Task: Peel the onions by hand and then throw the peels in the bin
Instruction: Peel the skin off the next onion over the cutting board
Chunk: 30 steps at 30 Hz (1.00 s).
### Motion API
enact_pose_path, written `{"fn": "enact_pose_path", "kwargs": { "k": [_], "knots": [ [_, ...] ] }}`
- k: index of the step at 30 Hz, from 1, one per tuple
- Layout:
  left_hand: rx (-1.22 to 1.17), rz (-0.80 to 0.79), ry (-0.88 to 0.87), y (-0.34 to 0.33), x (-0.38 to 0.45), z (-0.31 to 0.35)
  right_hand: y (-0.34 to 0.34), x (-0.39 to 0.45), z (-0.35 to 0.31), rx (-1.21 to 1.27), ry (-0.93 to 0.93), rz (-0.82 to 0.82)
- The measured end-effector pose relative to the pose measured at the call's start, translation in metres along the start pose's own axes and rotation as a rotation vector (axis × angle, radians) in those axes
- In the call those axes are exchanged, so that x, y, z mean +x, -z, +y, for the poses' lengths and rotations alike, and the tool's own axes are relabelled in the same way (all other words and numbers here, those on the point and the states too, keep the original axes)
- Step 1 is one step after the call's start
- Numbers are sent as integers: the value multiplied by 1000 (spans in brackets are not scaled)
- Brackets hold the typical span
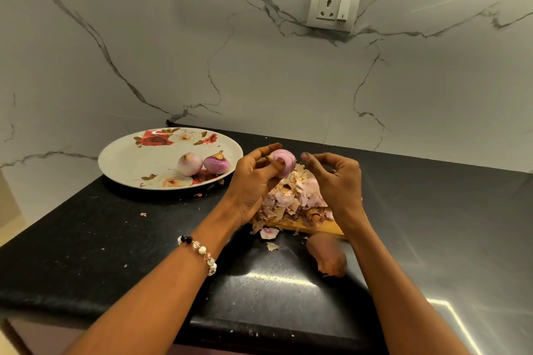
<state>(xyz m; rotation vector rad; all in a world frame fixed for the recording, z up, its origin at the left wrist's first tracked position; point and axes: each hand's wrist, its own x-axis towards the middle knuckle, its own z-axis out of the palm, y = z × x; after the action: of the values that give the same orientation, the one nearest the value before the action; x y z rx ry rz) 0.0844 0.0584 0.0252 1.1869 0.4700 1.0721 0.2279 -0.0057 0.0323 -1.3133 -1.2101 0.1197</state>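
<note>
My left hand (253, 181) grips a pale purple peeled onion (285, 161) above a heap of onion peels (297, 199). The heap lies on a wooden board (317, 228). Just right of the onion, my right hand (337, 179) hovers with its fingers loosely curled and nothing visible in them. Two more peeled onions (190, 164) (217, 164) lie side by side on a white flowered plate (138, 158) to the left. No bin is in view.
A brown piece of onion skin (327, 258) and small peel scraps (269, 233) lie on the black counter (101, 239) in front of the board. A marbled wall with two sockets (333, 7) rises behind. The counter's front edge runs close to me.
</note>
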Motion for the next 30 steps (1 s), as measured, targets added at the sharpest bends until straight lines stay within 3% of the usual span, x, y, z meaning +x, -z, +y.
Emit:
{"fn": "enact_pose_path", "kwargs": {
  "k": [5,13,21,30],
  "knots": [
    [-37,15,-4,0,1,1,2,1,3,-25,20,27],
    [143,-10,-68,2,-2,-1,-2,-2,0,81,9,-172],
    [235,-54,-83,0,-4,-3,-4,-2,2,-101,118,-112],
    [216,-62,-80,0,-5,-3,-7,-6,-1,-126,138,-85]
  ]
}}
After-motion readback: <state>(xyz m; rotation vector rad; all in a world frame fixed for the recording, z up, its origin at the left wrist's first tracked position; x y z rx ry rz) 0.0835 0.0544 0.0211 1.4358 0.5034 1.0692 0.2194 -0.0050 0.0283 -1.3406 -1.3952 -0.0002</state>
